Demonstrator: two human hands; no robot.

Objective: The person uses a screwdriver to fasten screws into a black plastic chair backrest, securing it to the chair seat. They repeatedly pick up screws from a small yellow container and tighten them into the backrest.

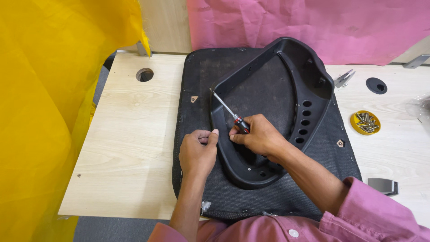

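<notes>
while i watch from the head camera, the black plastic frame (309, 85) lies on a black fabric-covered seat base (197, 85), and i take that frame as my landmark. the seat base rests flat on the pale wooden table (130, 134) and reaches past the frame on every side. my right hand (257, 136) sits on the near-left rim of the frame, its fingers (237, 136) wrapped around the red and black handle of a screwdriver (230, 112). the steel shaft slants up and away to the left, its tip at the frame's left rim. my left hand (197, 152) rests just left of the frame on the fabric, fingers curled narrow with thumb and forefinger pinched together; whether they hold something small i cannot tell. well to the right of the frame, a yellow dish of screws (365, 122) stands on the table. beyond the frame's right shoulder lies a metal bracket (344, 78), and another metal piece (384, 185) lies right of the frame's near end. far left of the frame hangs a yellow sheet (45, 112); behind the frame hangs a pink sheet (313, 22).
</notes>
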